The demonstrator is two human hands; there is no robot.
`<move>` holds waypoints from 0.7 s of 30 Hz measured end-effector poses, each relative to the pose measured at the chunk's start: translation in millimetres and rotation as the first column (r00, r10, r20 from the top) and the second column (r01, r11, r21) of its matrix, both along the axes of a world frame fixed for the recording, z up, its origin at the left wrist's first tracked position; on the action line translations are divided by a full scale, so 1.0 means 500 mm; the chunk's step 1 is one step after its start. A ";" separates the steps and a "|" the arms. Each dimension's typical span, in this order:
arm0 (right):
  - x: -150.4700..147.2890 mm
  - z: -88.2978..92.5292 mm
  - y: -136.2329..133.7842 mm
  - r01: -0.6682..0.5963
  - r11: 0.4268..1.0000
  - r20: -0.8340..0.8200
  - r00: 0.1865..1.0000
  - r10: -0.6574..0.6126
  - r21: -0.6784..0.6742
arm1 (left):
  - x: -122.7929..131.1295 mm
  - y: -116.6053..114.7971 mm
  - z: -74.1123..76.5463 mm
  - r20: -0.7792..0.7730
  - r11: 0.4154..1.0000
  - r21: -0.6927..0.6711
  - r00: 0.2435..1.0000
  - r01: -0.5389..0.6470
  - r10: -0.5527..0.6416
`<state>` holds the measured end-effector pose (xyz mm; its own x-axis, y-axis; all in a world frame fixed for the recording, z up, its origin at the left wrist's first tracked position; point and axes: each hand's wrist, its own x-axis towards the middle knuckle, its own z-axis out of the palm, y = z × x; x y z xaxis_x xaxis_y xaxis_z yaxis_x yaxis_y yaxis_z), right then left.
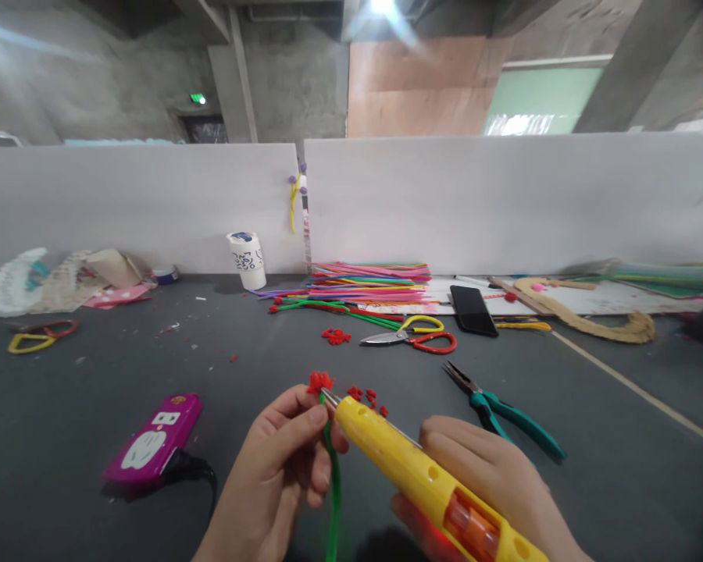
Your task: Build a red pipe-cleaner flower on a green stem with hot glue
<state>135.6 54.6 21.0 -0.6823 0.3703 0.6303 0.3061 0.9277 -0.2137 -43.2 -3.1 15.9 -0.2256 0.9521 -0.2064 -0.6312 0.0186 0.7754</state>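
My left hand [281, 468] pinches a green pipe-cleaner stem [333, 492] topped by a small red tuft [319, 382], held upright over the grey table [94, 406]. My right hand [492, 484] grips a yellow glue gun [410, 468] whose metal tip touches the stem just below the red tuft. Small red bits [368, 396] lie on the table just beyond the tip.
Teal-handled pliers [504, 410] lie right of the hands, scissors with yellow and red handles [413, 336] farther back, beside a black phone [473, 310] and a stack of coloured pipe cleaners [369, 282]. A magenta power strip [152, 441] sits at left. A white cup [247, 259] stands by the partition.
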 end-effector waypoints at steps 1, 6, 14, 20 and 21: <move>0.001 -0.001 0.000 -0.009 1.000 -0.014 1.000 0.009 0.007 | 0.000 0.000 0.000 0.003 1.000 0.002 1.000 -0.002 0.002; 0.003 -0.017 0.015 -0.039 0.999 -0.048 0.998 0.041 0.034 | 0.000 0.002 -0.001 0.032 1.000 0.015 0.999 -0.027 0.027; -0.005 -0.009 0.001 -0.016 0.985 -0.160 0.987 -0.011 -0.169 | -0.001 0.004 -0.002 -0.004 0.997 0.035 0.998 -0.064 0.065; 0.010 -0.010 0.061 0.086 0.621 -0.106 0.959 -0.265 -0.779 | -0.012 0.017 -0.001 -0.007 0.980 -0.048 0.981 -0.194 0.194; 0.014 -0.018 0.081 0.114 0.571 -0.070 0.955 -0.289 -0.813 | -0.014 0.020 -0.003 0.003 0.971 -0.084 0.974 -0.225 0.226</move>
